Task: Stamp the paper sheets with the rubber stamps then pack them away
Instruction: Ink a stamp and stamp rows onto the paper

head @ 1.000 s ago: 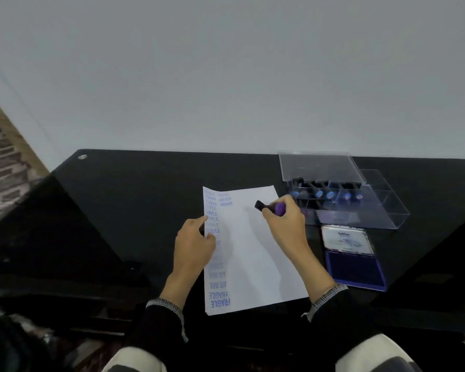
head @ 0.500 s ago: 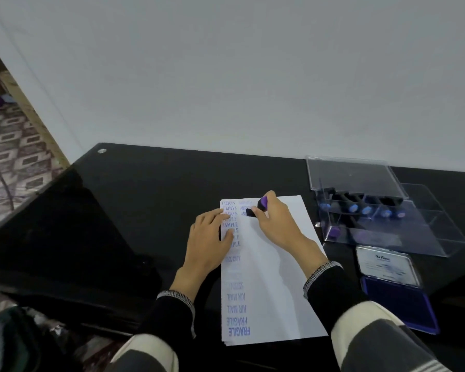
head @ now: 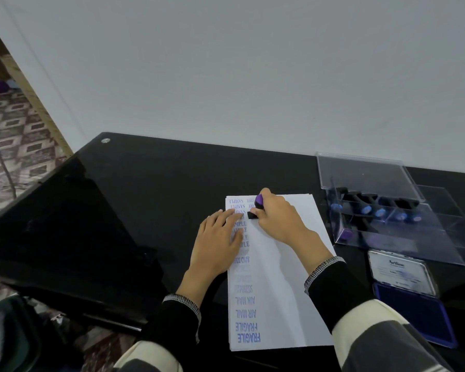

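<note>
Two hands on the white paper sheets (head: pixel 279 277) lying on the glossy black table (head: pixel 118 210): left hand (head: pixel 220 242) spread flat over the stamped left column, right hand (head: pixel 277 218) gripping a small purple-handled black rubber stamp (head: pixel 255 208), base down near the top edge. Advice: press straight down, even pressure, no rocking, lift vertically. Keep the left palm pinning the sheet; watch for smudging fresh ink. Remaining stamps sit in the clear plastic case (head: pixel 387 210); blue ink pad (head: pixel 414 312) just beside it, lid open.
</note>
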`<state>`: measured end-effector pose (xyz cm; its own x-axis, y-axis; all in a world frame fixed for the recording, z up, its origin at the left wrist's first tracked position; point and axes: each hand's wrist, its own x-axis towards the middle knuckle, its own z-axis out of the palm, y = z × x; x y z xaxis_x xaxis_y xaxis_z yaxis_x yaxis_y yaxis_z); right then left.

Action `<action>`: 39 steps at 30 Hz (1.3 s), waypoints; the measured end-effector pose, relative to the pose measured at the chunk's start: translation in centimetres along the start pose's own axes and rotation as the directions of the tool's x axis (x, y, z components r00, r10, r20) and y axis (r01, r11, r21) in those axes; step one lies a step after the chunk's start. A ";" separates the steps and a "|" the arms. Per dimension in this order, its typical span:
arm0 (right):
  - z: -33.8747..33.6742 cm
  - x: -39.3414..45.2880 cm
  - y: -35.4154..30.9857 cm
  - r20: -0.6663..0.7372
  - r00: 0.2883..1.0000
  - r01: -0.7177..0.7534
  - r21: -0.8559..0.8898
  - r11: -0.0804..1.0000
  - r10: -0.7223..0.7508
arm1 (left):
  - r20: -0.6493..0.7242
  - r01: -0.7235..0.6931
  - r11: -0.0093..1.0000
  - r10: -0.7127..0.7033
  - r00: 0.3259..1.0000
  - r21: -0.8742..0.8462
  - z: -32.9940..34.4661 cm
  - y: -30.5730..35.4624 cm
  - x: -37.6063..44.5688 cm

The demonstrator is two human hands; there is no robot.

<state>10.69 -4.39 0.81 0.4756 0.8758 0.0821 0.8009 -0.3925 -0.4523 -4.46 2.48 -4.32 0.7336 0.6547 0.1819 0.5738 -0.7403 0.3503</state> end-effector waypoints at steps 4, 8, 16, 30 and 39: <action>0.0 0.0 -0.2 0.012 1.000 0.001 -0.032 0.999 0.000 | 0.005 -0.004 1.000 0.004 1.000 0.000 0.1 0.0 0.0; 0.0 -0.2 -0.4 0.013 1.000 -0.012 -0.040 0.999 0.012 | 0.012 -0.019 0.999 0.018 1.000 0.026 0.2 -0.1 0.0; 0.4 -0.1 -0.5 -0.007 1.000 -0.009 -0.068 0.998 0.009 | 0.014 -0.008 0.998 0.008 1.000 0.054 0.5 -0.3 0.2; 1.6 0.1 0.0 -0.055 0.998 -0.018 0.044 0.999 0.021 | -0.033 -0.009 0.997 0.012 0.999 0.072 0.7 -0.1 0.4; 1.5 0.2 -0.1 -0.074 0.997 -0.013 0.044 0.999 0.016 | -0.053 0.087 0.994 -0.090 0.995 -0.062 0.4 -0.2 0.4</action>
<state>10.16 -3.72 -0.40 0.5143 0.8460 0.1406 0.7780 -0.3912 -0.4916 -4.14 2.82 -4.65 0.6587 0.7259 0.1982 0.6117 -0.6699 0.4208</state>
